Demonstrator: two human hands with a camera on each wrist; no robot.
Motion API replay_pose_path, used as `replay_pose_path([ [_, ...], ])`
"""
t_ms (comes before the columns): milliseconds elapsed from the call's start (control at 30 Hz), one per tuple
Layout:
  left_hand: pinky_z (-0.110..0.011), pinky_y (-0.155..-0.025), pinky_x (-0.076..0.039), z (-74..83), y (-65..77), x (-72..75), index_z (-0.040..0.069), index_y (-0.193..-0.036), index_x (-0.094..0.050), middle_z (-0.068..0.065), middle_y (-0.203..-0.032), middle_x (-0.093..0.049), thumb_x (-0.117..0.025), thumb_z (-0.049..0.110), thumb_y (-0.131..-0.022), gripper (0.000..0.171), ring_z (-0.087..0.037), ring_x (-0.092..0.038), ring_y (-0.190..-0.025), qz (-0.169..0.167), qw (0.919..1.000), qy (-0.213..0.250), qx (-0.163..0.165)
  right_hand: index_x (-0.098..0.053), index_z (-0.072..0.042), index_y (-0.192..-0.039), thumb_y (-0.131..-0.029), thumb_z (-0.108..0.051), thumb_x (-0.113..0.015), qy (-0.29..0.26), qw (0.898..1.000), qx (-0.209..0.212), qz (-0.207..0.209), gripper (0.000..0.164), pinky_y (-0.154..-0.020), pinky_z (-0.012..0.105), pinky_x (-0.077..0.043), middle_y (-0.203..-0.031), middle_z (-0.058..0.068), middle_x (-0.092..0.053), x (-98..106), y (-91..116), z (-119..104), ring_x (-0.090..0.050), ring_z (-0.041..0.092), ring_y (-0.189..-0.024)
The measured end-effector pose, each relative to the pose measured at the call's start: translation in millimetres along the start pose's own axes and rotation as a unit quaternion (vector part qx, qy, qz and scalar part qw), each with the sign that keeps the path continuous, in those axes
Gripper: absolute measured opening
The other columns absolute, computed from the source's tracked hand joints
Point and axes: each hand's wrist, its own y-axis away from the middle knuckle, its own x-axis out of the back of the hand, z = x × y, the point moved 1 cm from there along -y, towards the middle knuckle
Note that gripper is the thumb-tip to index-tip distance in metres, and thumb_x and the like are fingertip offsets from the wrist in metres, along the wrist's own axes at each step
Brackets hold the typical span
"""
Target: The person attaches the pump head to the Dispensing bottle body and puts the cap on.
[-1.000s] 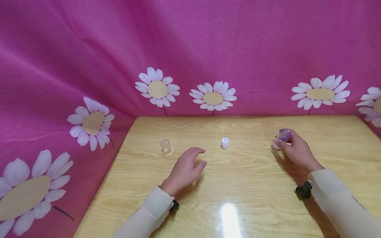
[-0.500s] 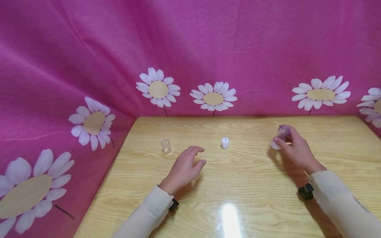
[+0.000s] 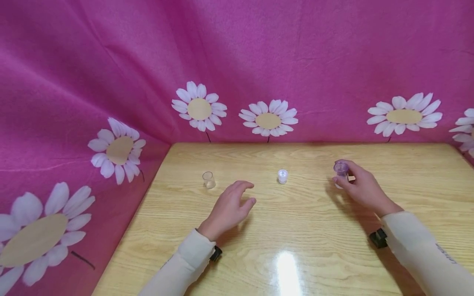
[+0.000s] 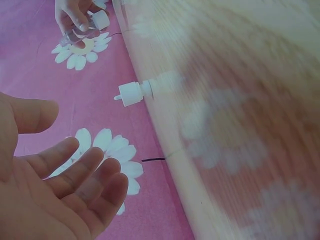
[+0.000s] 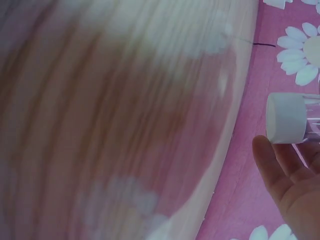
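My right hand (image 3: 364,191) grips a small clear container (image 3: 340,170) with a white end, at the right of the table. In the head view its see-through part points up, tinted purple, and the white end (image 5: 287,118) faces down. A shadow falls on the wood below that hand. My left hand (image 3: 229,209) hovers left of centre, fingers loosely bent, holding nothing. Beyond its fingertips stands a small white nozzle piece (image 3: 282,176), whose thin tip shows in the left wrist view. A small clear cup-shaped cap (image 3: 209,180) stands up and left of the left hand.
The wooden table (image 3: 296,230) has its far edge against a pink cloth (image 3: 314,61) printed with white daisies. The cloth also runs along the left side. A bright light reflection lies near the front of the table.
My right hand has moved slightly left and turned the clear container from tilted to more upright. The left hand holds nearly the same place; the nozzle piece and clear cap stay put.
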Motion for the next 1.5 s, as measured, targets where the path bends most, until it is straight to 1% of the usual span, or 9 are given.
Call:
replay_pose_path([
  [100,-0.043,-0.110,-0.044,-0.9,1.1,0.3,0.008,-0.133,-0.058,-0.006,-0.138,-0.059,-0.062,0.026,-0.097,0.041,-0.025,-0.054,-0.132,-0.002,1.0000,-0.002,0.000,-0.056,-0.003,-0.129,-0.092,-0.011,-0.069,-0.003,1.000,0.028,0.007,0.040,-0.071,0.005,-0.045,-0.112,0.018,-0.065,-4,0,-2,-0.045,-0.018,-0.090],
  [167,-0.043,-0.111,-0.043,-1.6,1.7,0.4,0.009,-0.134,-0.057,-0.005,-0.139,-0.059,-0.061,0.027,-0.097,0.042,-0.024,-0.053,-0.133,-0.006,1.0000,0.000,0.004,-0.055,-0.002,-0.134,-0.092,-0.009,-0.069,0.001,0.999,0.040,0.005,0.045,-0.073,0.003,-0.044,-0.119,0.022,-0.064,-7,-1,-5,-0.046,-0.017,-0.096],
  [233,-0.042,-0.111,-0.043,-2.2,1.8,0.3,0.009,-0.135,-0.057,-0.005,-0.140,-0.058,-0.061,0.027,-0.097,0.042,-0.023,-0.053,-0.133,-0.007,1.0000,0.002,0.003,-0.053,-0.002,-0.138,-0.092,-0.008,-0.069,0.009,0.999,0.045,-0.005,0.049,-0.073,0.006,-0.046,-0.124,0.024,-0.064,-9,0,-10,-0.055,-0.005,-0.101],
  [367,-0.041,-0.112,-0.043,-2.7,0.6,0.5,0.010,-0.136,-0.056,-0.003,-0.141,-0.057,-0.061,0.028,-0.097,0.043,-0.022,-0.052,-0.134,-0.010,0.9999,0.004,0.003,-0.049,-0.003,-0.141,-0.093,-0.011,-0.067,0.018,0.998,0.037,-0.037,0.051,-0.070,0.019,-0.051,-0.124,0.025,-0.064,-14,0,-24,-0.065,0.030,-0.100],
  [433,-0.041,-0.111,-0.043,-2.6,0.1,0.9,0.010,-0.135,-0.056,-0.004,-0.140,-0.058,-0.061,0.027,-0.097,0.042,-0.023,-0.053,-0.133,-0.008,1.0000,0.003,0.001,-0.049,-0.003,-0.139,-0.094,-0.012,-0.066,0.015,0.998,0.035,-0.049,0.049,-0.071,0.023,-0.052,-0.122,0.024,-0.064,-17,0,-31,-0.066,0.034,-0.100],
  [767,-0.042,-0.112,-0.043,-4.4,1.1,0.4,0.009,-0.136,-0.056,-0.005,-0.141,-0.057,-0.061,0.027,-0.097,0.043,-0.024,-0.053,-0.134,-0.010,0.9999,-0.002,0.014,-0.063,-0.002,-0.125,-0.087,-0.007,-0.074,0.024,0.996,0.083,-0.032,0.041,-0.078,0.034,-0.055,-0.116,0.018,-0.070,-32,0,-53,-0.065,0.026,-0.097],
  [967,-0.042,-0.110,-0.044,-3.4,-1.0,2.3,0.008,-0.135,-0.057,-0.006,-0.139,-0.058,-0.060,0.028,-0.097,0.042,-0.024,-0.054,-0.132,-0.004,1.0000,-0.006,0.002,-0.065,-0.003,-0.125,-0.085,-0.006,-0.075,0.038,0.994,0.091,-0.044,0.041,-0.085,0.048,-0.054,-0.116,0.018,-0.071,-36,1,-59,-0.066,0.030,-0.101],
  [1233,-0.042,-0.106,-0.047,-5.7,-2.7,2.6,0.009,-0.135,-0.057,-0.005,-0.139,-0.059,-0.061,0.027,-0.097,0.042,-0.025,-0.058,-0.126,-0.002,1.0000,0.000,0.009,-0.066,-0.004,-0.123,-0.084,0.001,-0.073,0.044,0.989,0.101,-0.095,0.040,-0.083,0.045,-0.055,-0.110,0.013,-0.067,-43,0,-64,-0.065,0.028,-0.098],
  [1500,-0.041,-0.107,-0.046,-6.2,-8.6,0.3,0.010,-0.135,-0.056,-0.003,-0.139,-0.058,-0.061,0.028,-0.097,0.042,-0.023,-0.057,-0.127,-0.008,0.9999,0.001,0.015,-0.068,-0.003,-0.121,-0.083,0.002,-0.075,0.051,0.988,0.115,-0.089,0.039,-0.081,0.044,-0.056,-0.109,0.011,-0.068,-46,1,-66,-0.066,0.026,-0.096],
])
